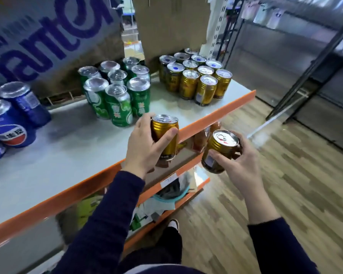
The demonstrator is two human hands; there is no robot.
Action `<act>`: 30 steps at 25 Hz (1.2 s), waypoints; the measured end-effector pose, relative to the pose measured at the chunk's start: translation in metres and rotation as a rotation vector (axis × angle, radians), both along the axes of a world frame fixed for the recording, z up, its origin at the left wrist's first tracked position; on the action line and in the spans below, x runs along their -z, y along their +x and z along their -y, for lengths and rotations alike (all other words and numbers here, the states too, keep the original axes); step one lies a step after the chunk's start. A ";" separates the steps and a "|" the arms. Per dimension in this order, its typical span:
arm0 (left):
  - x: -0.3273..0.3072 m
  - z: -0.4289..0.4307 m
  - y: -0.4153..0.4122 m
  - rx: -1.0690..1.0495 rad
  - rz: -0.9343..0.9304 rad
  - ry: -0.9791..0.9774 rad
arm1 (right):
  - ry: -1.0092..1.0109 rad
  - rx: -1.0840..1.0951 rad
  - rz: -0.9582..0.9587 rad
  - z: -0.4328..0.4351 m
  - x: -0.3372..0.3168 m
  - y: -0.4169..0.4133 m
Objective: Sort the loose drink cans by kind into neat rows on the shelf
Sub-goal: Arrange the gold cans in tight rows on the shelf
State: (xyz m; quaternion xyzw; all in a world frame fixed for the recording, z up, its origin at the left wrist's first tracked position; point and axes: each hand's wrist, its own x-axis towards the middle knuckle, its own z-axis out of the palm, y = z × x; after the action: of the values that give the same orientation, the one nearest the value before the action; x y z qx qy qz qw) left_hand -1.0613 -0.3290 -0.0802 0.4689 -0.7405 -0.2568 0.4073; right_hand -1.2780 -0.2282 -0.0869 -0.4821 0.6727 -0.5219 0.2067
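Gold can [165, 133] clasped in my left grip [145, 149], seemingly matching twin [219, 153] in my right grip [237, 165]; stand both flush against gold block [194, 80].

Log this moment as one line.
left hand: grips gold can at shelf front edge | right hand: grips second gold can, off the shelf | shelf groups: blue cans left, green cans middle, gold cans right

On the shelf [67, 159], the first can group [117, 91] stands just beyond the fingers [145, 120] of the left hand [142, 149]. The second can group [194, 80] stands beyond the right hand [239, 163]. The third can group [10, 119] stands far left.
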 end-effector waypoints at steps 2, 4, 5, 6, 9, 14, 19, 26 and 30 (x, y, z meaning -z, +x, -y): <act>-0.004 0.032 -0.027 0.004 -0.033 -0.009 | 0.015 0.031 0.005 0.025 -0.006 -0.032; -0.011 0.063 -0.050 0.005 -0.045 -0.024 | 0.011 0.056 -0.018 0.051 -0.014 -0.057; -0.014 0.077 -0.059 0.006 -0.052 -0.032 | 0.001 0.068 -0.031 0.062 -0.016 -0.067; -0.017 0.092 -0.069 0.007 -0.063 -0.038 | -0.010 0.081 -0.034 0.076 -0.018 -0.079; -0.021 0.127 -0.091 -0.027 -0.055 -0.054 | -0.018 0.104 -0.033 0.113 -0.021 -0.113; -0.026 0.157 -0.111 -0.134 -0.028 -0.058 | -0.034 0.095 -0.025 0.170 -0.034 -0.157; -0.030 0.169 -0.134 -0.322 -0.008 -0.099 | -0.050 -0.011 -0.039 0.252 -0.046 -0.208; -0.034 0.158 -0.178 -0.633 0.035 -0.104 | -0.001 -0.371 -0.166 0.394 -0.067 -0.257; -0.033 0.140 -0.199 -0.761 0.009 -0.113 | 0.028 -0.504 -0.186 0.458 -0.049 -0.240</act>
State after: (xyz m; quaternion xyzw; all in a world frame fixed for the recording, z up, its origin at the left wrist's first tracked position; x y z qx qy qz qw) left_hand -1.2604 -0.4689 -0.0471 0.6882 -0.5281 -0.0442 0.4955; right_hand -1.5181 -0.6859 -0.0378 -0.6774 0.5544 -0.3982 0.2741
